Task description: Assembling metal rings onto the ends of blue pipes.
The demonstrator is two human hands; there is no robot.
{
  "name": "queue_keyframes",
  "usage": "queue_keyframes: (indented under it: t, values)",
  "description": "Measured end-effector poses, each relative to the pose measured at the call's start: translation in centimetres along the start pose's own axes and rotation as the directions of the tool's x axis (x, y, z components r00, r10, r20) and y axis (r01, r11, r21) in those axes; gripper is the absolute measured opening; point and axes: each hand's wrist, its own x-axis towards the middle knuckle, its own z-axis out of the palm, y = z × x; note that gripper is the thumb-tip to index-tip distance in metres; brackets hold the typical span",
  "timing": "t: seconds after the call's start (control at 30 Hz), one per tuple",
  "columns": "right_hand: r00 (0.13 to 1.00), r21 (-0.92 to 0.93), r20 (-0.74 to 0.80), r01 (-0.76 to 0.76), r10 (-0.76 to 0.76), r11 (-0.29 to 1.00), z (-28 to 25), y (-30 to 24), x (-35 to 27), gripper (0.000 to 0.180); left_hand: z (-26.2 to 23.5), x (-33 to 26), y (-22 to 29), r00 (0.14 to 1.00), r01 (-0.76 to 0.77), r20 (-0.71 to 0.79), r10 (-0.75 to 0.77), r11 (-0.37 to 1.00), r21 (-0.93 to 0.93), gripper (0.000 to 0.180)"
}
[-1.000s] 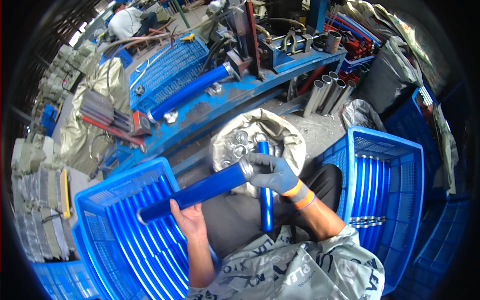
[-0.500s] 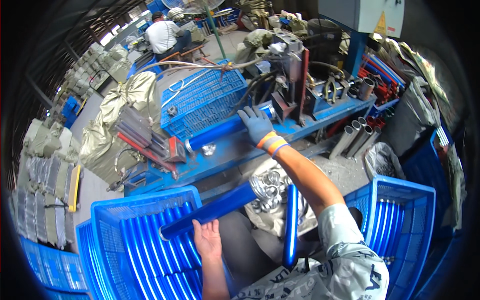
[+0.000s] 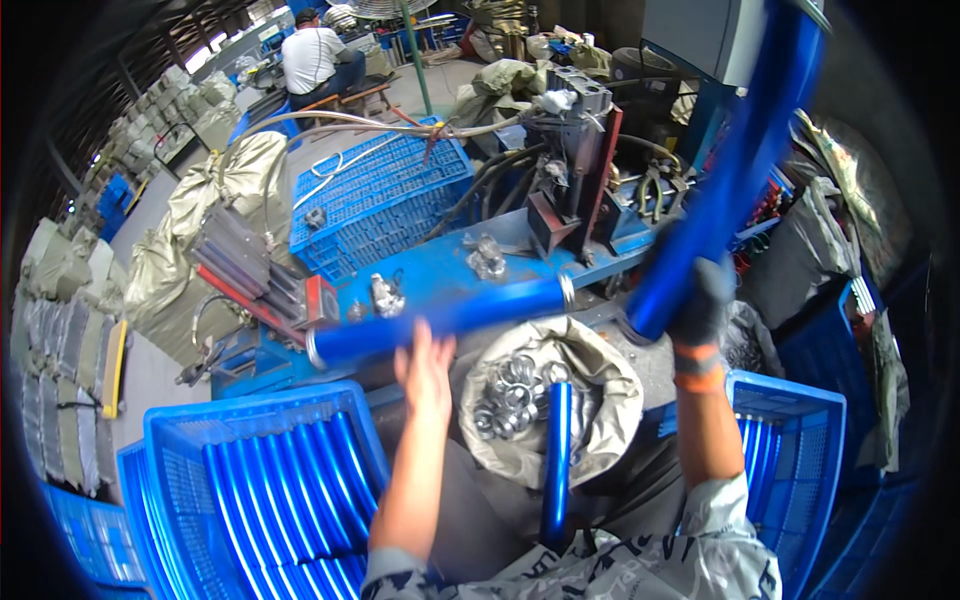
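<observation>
Left hand (image 3: 426, 372), toward seven o'clock: fingers extended, unclenched, at a tube (image 3: 450, 317). Right hand (image 3: 703, 302), at three o'clock: fingers clasping a steep tube (image 3: 738, 178) aimed toward one o'clock.

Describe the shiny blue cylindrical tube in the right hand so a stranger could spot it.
Find the long blue metal workbench, then look right. There a shiny blue cylindrical tube slants steeply in front of the grey boxy cabinet. Unlike the nearly level blue tube by the bare left hand, it is gripped by the grey-gloved right hand.

Grey floor (image 3: 154, 408), dark slatted wall (image 3: 160, 48)
</observation>
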Motion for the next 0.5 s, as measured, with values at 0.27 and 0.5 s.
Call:
queue_keyframes:
  t: [0.27, 0.5]
  values:
    - [0.931, -0.099, -0.343, -0.169, 0.126, 0.981, -13.3, -8.4, -21.3, 0.078, 2.2, 20.6, -4.4, 0.972, 0.041, -0.234, -0.023, 0.997, 0.071, 0.09]
    - [0.75, -0.046, -0.622, -0.321, 0.225, 0.946, -15.9, -11.5, -25.6, 0.073, 0.9, 20.5, -5.4, 0.971, 0.126, -0.217, -0.1, 0.986, 0.112, 0.093]
